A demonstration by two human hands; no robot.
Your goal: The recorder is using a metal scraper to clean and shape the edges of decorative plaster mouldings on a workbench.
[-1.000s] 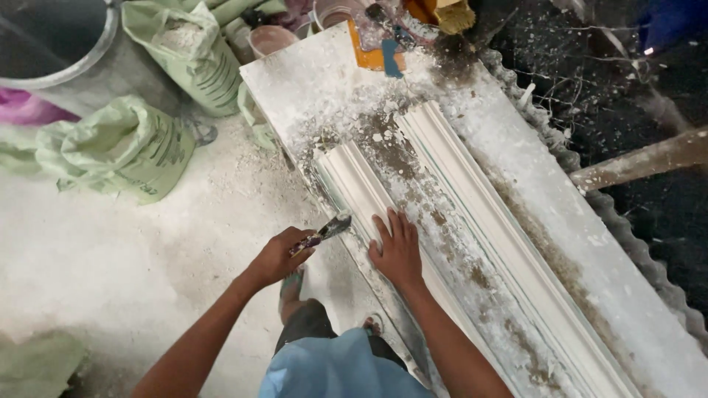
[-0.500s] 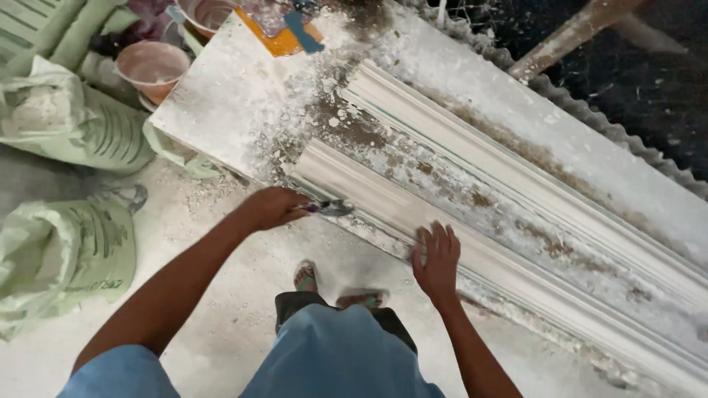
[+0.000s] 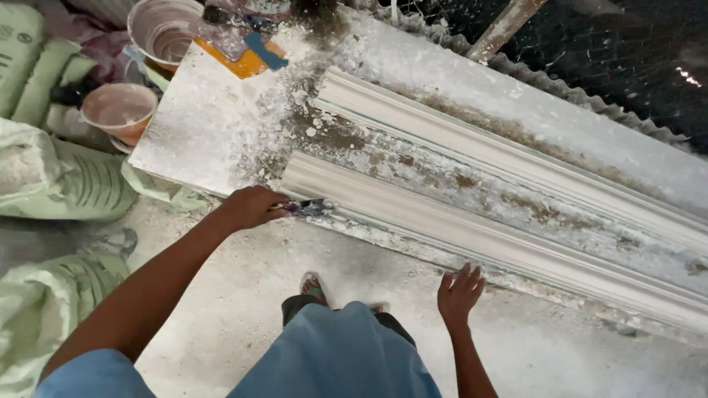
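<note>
My left hand (image 3: pixel 249 207) grips a small scraper tool (image 3: pixel 308 207), its blade against the near edge of a long white plaster moulding (image 3: pixel 457 221) close to the moulding's left end. My right hand (image 3: pixel 459 293) rests with fingers spread on the lower edge of the same moulding, further right. A second long moulding (image 3: pixel 472 144) lies parallel behind it. Both sit on a white, dust-covered workbench (image 3: pixel 199 133) strewn with plaster crumbs and brown stains.
Pinkish buckets (image 3: pixel 118 110) (image 3: pixel 166 29) stand at the upper left beside pale green sacks (image 3: pixel 51 177). An orange board with a blue tool (image 3: pixel 247 55) lies on the bench's far corner. A wooden pole (image 3: pixel 501 29) leans at the top. My sandalled foot (image 3: pixel 313 286) is on the dusty floor.
The view has swung left and closer. My left hand with the scraper stays at the moulding's end, while my right hand has slid further right along the lower edge.
</note>
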